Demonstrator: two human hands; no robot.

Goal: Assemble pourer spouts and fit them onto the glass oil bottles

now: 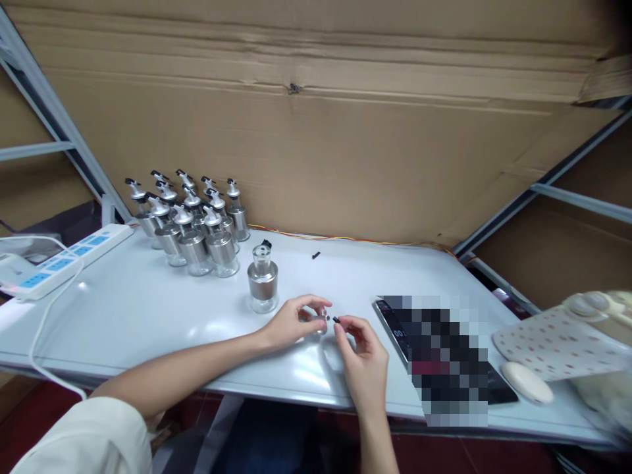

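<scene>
My left hand [290, 324] is closed round a small silver pourer top [322, 324], low over the table's front part. Facing it, my right hand [364, 352] pinches a small black piece [336, 320] between thumb and fingertips, a short way right of the pourer top. To the left of my hands, an open-necked glass bottle [263, 282] with a metal band stands upright with no top on it. Another black piece [266, 243] shows just behind its neck. Farther back lies a loose black lever [316, 255].
Several banded bottles with silver pourers [195, 247] stand grouped at the back left. A white power strip [74, 260] with a cable lies at the left. On the right are a phone-like device [395, 329], partly blurred, a white oval object [527, 382] and a dotted container [557, 342].
</scene>
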